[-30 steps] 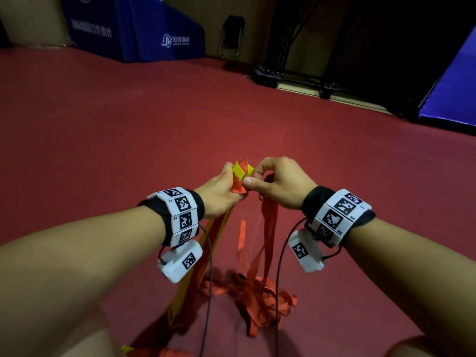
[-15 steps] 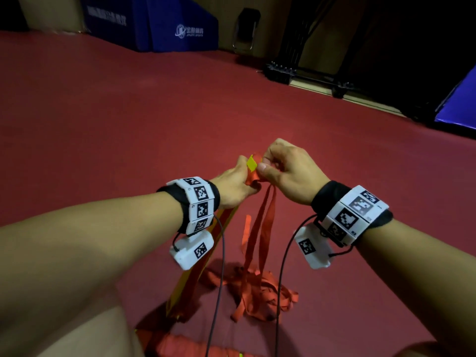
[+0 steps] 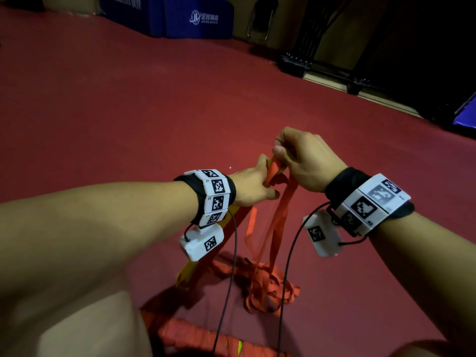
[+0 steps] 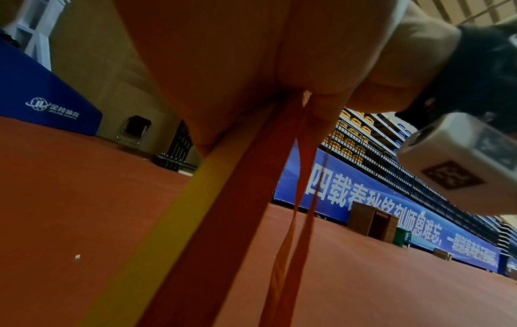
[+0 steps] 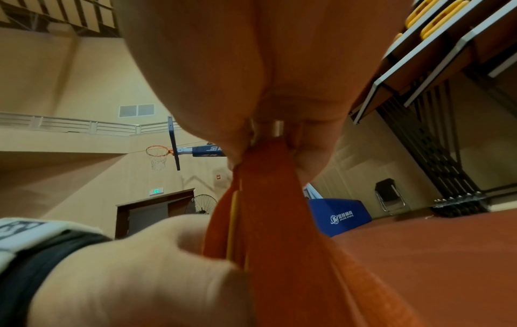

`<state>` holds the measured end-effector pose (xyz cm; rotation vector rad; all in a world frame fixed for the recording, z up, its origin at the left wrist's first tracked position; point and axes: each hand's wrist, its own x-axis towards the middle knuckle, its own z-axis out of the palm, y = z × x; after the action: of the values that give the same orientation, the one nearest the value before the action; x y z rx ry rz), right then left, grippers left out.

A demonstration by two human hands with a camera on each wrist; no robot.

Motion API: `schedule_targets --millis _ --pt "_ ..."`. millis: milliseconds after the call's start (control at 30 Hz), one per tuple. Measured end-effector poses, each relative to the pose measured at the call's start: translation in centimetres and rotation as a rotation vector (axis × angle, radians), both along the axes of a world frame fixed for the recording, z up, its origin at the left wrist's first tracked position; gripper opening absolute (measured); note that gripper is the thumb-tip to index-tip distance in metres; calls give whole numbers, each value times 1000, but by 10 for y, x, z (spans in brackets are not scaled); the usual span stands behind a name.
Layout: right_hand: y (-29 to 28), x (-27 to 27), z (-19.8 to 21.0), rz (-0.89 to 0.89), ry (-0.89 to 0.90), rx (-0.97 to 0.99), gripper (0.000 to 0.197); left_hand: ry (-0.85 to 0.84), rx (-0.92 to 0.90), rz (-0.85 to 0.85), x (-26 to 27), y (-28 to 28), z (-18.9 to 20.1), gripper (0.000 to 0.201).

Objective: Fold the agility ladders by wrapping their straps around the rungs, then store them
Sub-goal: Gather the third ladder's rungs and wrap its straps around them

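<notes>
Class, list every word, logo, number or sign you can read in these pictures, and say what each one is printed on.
"金陵体育", white logo and characters, on the blue padded block; the Latin line beneath is too small to read.
"四载春秋", large white characters opening the long blue wall banner; the rest is partly hidden or blurred.
Green sign above the brown door: too small.
Black-and-white wristband markers: patterns, not text.

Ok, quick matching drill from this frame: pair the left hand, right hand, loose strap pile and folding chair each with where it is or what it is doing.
Things:
1. left hand
2. right hand
3. loose strap pile
4. folding chair

States:
A. heaped on the red floor
B. by the far wall
C. grips the rung bundle
D. pinches the orange strap above the bundle

Pairs: 1-C, 2-D, 3-A, 4-B
</notes>
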<state>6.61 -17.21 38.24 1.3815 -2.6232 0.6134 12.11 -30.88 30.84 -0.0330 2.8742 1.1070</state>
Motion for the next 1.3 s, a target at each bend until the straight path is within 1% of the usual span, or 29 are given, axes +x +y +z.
schedule_targets --millis 67,100,167,267,333,400,533,567,667,733,800,867,900,933,1000,1033,1067,1167,1233,1300 --pt "1 0 0 15 -32 -20 12 40 62 -49 1 -1 -3 69" --pt "2 0 0 20 -41 -34 12 65 92 -70 2 -1 -4 67" --pt "3 -2 -1 15 -41 -51 11 97 118 -80 1 -1 -5 58" --pt "6 -7 -4 -25 -43 -53 11 86 103 -49 1 1 -6 39" --pt "8 -9 -5 -49 -69 -52 13 92 101 -51 2 4 -6 34" --pt "9 -10 -6 -59 -100 -58 14 96 100 -45 3 6 -5 33" --pt "11 -14 -6 -59 -156 -98 13 99 121 46 1 8 -1 36" --pt "12 -14 -7 -68 -180 -102 16 101 138 76 1 8 2 37" --pt "14 -15 -10 -79 -338 -162 27 107 236 116 2 8 7 39" --pt "17 -15 -11 -46 -424 -230 27 102 295 140 3 6 12 40" --pt "20 -16 -12 8 -435 -253 25 117 343 158 5 3 17 50" --pt "19 -19 -15 49 -448 -262 23 154 425 137 5 -1 19 63" --pt "18 -20 -16 56 -454 -257 23 172 472 121 5 -2 19 64" --pt "17 -21 -18 55 -454 -247 27 188 520 112 5 -2 19 59" --pt "13 -22 -22 37 -435 -233 38 214 607 121 6 -1 23 42" --pt "12 -22 -24 17 -420 -250 41 220 643 134 7 -1 25 37" --pt "10 -20 -25 -10 -401 -293 40 228 669 149 7 -1 26 33" --pt "8 -13 -24 -62 -317 -475 23 254 713 203 8 -4 30 18" --pt "6 -6 -25 -8 -278 -486 22 264 735 229 7 -7 30 16" --pt "4 0 -29 38 -290 -396 34 269 741 231 6 -8 28 18"
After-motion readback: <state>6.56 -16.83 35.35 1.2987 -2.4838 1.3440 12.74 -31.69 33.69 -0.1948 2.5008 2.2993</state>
